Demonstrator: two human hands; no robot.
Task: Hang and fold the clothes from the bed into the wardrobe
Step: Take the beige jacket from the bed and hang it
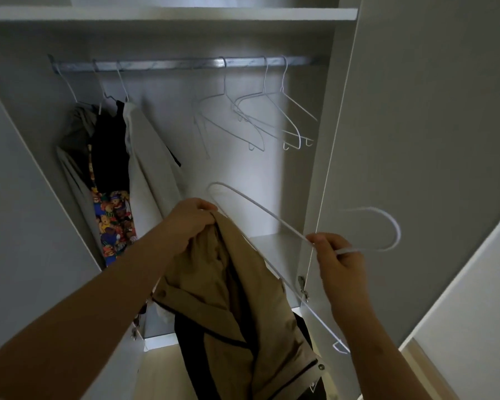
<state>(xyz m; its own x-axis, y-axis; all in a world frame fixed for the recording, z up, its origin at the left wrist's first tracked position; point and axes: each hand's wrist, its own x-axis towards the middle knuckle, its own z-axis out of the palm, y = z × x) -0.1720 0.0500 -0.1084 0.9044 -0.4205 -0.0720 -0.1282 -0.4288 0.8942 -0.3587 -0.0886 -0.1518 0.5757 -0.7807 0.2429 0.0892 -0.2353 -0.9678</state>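
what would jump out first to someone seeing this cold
The tan jacket fills the centre, bunched in the left hand, while the right hand pinches a white wire hanger beside it. Behind, a bright teddy-bear print stands out among plain clothes at the left end of the rail. Empty hangers hang to its right.

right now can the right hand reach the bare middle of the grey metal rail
Probably yes: doors stand open and the grey metal rail is bare there, though the right hand pinches a white wire hanger.
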